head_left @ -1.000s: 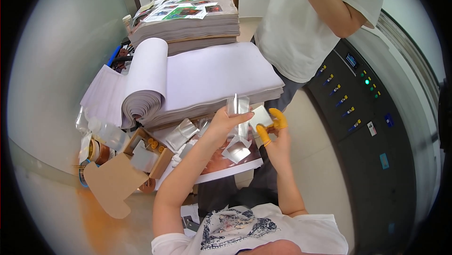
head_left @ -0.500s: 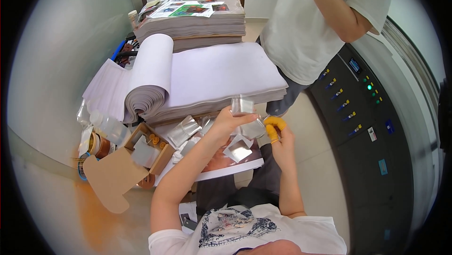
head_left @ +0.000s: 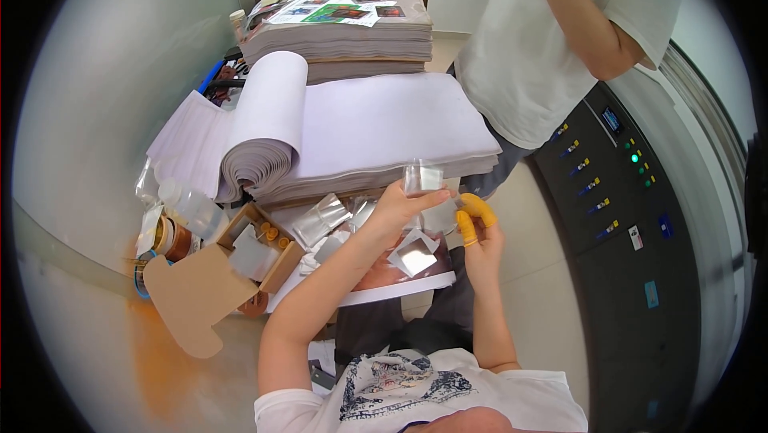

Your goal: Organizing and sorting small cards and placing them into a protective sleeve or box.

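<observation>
My left hand point(head_left: 406, 206) is closed on a small clear plastic bag point(head_left: 422, 177) with a pale square in it, held over the near edge of the paper stack. A greyish translucent part point(head_left: 440, 217) hangs below my left fingers. Yellow finger cots cover the thumb and forefinger of my right hand point(head_left: 483, 251). Those two fingers are bent toward each other at the right edge of the bag; what lies between their tips is too small to make out. Under my hands, a shiny silver square on white backing point(head_left: 414, 254) lies on a brownish printed sheet point(head_left: 382, 273).
An open cardboard box point(head_left: 282, 263) holding yellow finger cots stands at left, beside a clear plastic bottle point(head_left: 192, 207) and tape rolls. Silvery packets point(head_left: 322, 221) lie near it. Behind are a paper roll point(head_left: 268, 113) and stacks. Another person point(head_left: 552, 57) stands at far right, near a dark control cabinet point(head_left: 632, 233).
The whole view has shifted slightly, so the scene sits a little farther right. Both hands keep nearly the same hold, with the right fingertips still at the bag's edge.
</observation>
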Available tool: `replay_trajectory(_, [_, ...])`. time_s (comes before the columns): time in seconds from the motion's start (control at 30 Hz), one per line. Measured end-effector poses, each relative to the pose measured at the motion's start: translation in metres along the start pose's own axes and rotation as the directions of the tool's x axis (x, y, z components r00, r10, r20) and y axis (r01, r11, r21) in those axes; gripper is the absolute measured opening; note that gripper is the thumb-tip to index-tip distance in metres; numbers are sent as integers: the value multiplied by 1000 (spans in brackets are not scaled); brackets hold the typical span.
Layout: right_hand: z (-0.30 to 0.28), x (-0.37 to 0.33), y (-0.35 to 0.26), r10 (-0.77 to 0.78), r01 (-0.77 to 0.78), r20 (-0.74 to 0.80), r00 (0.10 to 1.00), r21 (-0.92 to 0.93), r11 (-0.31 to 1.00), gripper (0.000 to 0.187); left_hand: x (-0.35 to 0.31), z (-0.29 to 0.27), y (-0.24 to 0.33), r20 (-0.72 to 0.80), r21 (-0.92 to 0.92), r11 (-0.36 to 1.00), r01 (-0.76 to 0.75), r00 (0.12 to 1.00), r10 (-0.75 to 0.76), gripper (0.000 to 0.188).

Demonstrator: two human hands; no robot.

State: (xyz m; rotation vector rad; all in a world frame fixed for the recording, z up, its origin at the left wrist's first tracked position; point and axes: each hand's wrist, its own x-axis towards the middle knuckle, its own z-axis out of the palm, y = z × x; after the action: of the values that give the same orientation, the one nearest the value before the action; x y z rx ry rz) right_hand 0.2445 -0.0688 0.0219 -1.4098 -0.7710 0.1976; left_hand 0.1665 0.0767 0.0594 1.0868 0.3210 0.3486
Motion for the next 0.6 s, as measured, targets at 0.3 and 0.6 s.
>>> replay_trajectory(0.3, [0, 8, 4, 18, -13, -38, 999, 132, 991, 20, 5, -23, 22, -218, 243, 857, -455, 835, 505, 20])
replay_trajectory(0.6, [48, 31, -29, -70, 229, 525, 848, -245, 942, 19, 14, -67, 45, -313, 693, 554, -461, 501, 807, 19])
